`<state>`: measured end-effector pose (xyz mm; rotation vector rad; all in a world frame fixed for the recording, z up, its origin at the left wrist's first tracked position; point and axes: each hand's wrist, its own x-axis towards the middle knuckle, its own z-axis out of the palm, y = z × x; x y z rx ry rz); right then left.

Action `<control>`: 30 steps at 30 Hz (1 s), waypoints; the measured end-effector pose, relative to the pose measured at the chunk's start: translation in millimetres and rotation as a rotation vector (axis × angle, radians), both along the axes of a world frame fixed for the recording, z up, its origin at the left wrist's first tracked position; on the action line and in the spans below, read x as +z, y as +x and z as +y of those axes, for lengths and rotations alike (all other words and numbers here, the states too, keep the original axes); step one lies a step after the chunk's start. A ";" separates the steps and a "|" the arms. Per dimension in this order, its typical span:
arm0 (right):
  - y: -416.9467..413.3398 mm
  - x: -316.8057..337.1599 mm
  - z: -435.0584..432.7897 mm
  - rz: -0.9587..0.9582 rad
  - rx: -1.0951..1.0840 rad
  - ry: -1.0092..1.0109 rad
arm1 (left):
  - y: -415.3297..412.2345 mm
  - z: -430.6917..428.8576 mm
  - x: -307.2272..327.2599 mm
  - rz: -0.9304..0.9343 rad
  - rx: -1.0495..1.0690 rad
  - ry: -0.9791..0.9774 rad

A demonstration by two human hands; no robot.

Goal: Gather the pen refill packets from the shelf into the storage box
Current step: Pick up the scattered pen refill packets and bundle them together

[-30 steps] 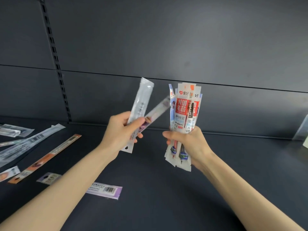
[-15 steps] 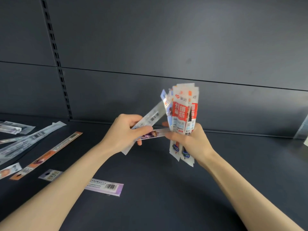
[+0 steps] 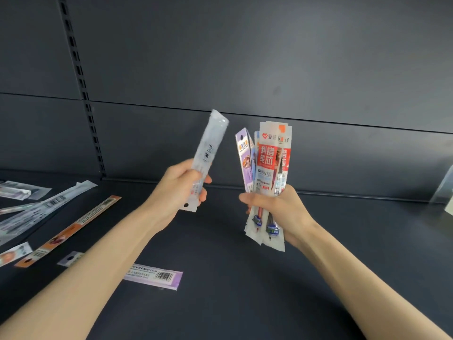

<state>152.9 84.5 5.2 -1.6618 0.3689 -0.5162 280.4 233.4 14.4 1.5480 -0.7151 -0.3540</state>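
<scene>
My right hand (image 3: 274,209) grips an upright bundle of several pen refill packets (image 3: 267,165), red-and-white ones in front and a purple one at the left side. My left hand (image 3: 176,190) holds a single clear refill packet (image 3: 208,153) upright, a short gap to the left of the bundle. More packets lie on the dark shelf (image 3: 245,303): a purple barcode one (image 3: 157,276) under my left forearm, a long orange one (image 3: 73,229), and clear ones (image 3: 44,207) at the left. No storage box is in view.
The shelf's dark back panel (image 3: 245,69) rises behind my hands, with a slotted upright rail (image 3: 81,89) at the left. A pale object (image 3: 445,190) shows at the right edge. Small packets (image 3: 14,253) lie near the left edge.
The purple packet passed from my left hand into the right-hand bundle. My left hand then drew back to the left and raised the clear packet upright.
</scene>
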 end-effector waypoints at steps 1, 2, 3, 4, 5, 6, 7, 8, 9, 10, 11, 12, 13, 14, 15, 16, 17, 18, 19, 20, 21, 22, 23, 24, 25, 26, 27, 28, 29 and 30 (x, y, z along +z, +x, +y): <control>-0.3 -0.1 -0.5 -0.028 -0.027 0.008 | -1.0 0.6 -0.7 -0.110 -0.020 0.089; -0.5 -0.1 -1.2 -0.063 -0.056 0.014 | -1.0 1.2 -1.8 -0.203 -0.039 0.167; -0.7 -0.1 -2.0 -0.103 -0.081 0.023 | -1.0 1.9 -1.8 -0.258 -0.059 0.231; -0.6 -0.2 -3.0 -0.144 -0.102 0.031 | -0.2 2.7 -2.3 -0.286 -0.077 0.287; -0.5 -0.3 -4.2 -0.177 -0.120 0.033 | 0.7 3.6 -2.7 -0.314 -0.090 0.337; -0.4 -0.3 -5.2 -0.198 -0.134 0.027 | 0.9 4.9 -2.4 -0.358 -0.100 0.382; -0.5 -0.3 -5.8 -0.202 -0.142 0.010 | 1.1 6.1 -2.0 -0.409 -0.111 0.416; -0.3 -0.6 -6.4 -0.190 -0.140 -0.024 | 0.8 7.0 -1.5 -0.450 -0.119 0.422; -0.2 -1.5 -6.5 -0.162 -0.125 -0.068 | -0.4 7.7 -0.2 -0.471 -0.116 0.404; 0.2 -2.3 -6.1 -0.126 -0.098 -0.111 | -2.0 8.1 1.3 -0.474 -0.099 0.357; 0.4 -3.0 -5.5 -0.088 -0.063 -0.140 | -4.1 7.9 3.5 -0.459 -0.071 0.285; 0.9 -3.3 -4.5 -0.055 -0.024 -0.154 | -5.6 7.6 5.2 -0.435 -0.034 0.203; 1.4 -3.4 -3.4 -0.027 0.013 -0.153 | -8.6 7.2 7.9 -0.406 0.002 0.124; 2.4 -3.8 -2.6 -0.006 0.045 -0.137 | -10.9 6.1 9.5 -0.381 0.035 0.053; 3.3 -4.1 -1.2 0.013 0.073 -0.117 | -13.1 5.0 10.5 -0.353 0.061 -0.016; 4.7 -4.6 0.6 0.028 0.102 -0.095 | -14.5 3.6 9.9 -0.321 0.077 -0.086; 6.2 -5.5 3.1 0.036 0.133 -0.067 | -15.9 1.8 8.8 -0.287 0.081 -0.145; 7.9 -6.6 6.1 0.034 0.167 -0.035 | -17.4 0.0 7.5 -0.263 0.078 -0.188; 9.7 -8.1 9.3 0.027 0.196 -0.004 | -18.7 -1.6 5.9 -0.244 0.068 -0.219; 11.7 -9.6 11.9 0.016 0.220 0.024 | -19.1 -2.7 4.2 -0.221 0.049 -0.248; 13.2 -11.1 13.9 0.005 0.235 0.052 | -18.8 -3.1 2.5 -0.174 0.015 -0.276; 14.3 -11.6 15.0 -0.007 0.245 0.084 | -18.5 -3.5 1.2 -0.120 -0.036 -0.301; 14.5 -11.6 15.4 -0.016 0.257 0.110 | -18.3 -3.8 0.2 -0.077 -0.093 -0.309; 14.5 -11.5 15.3 -0.020 0.277 0.124 | -17.5 -4.6 -0.6 -0.064 -0.135 -0.292; 14.0 -11.8 16.2 -0.021 0.305 0.119 | -17.8 -5.7 -0.8 -0.062 -0.161 -0.258; 13.2 -12.1 18.1 -0.017 0.331 0.100 | -17.9 -7.1 -1.4 -0.055 -0.178 -0.221; 12.8 -12.2 20.9 -0.012 0.355 0.078 | -19.2 -8.5 -1.1 -0.028 -0.201 -0.188; 12.9 -12.0 24.1 -0.011 0.381 0.052 | -20.8 -10.0 -0.7 0.000 -0.229 -0.162; 13.8 -11.8 27.2 -0.010 0.402 0.020 | -23.1 -11.5 -0.3 0.025 -0.255 -0.140; 14.5 -11.2 30.0 -0.005 0.420 -0.013 | -25.4 -12.6 0.4 0.037 -0.268 -0.125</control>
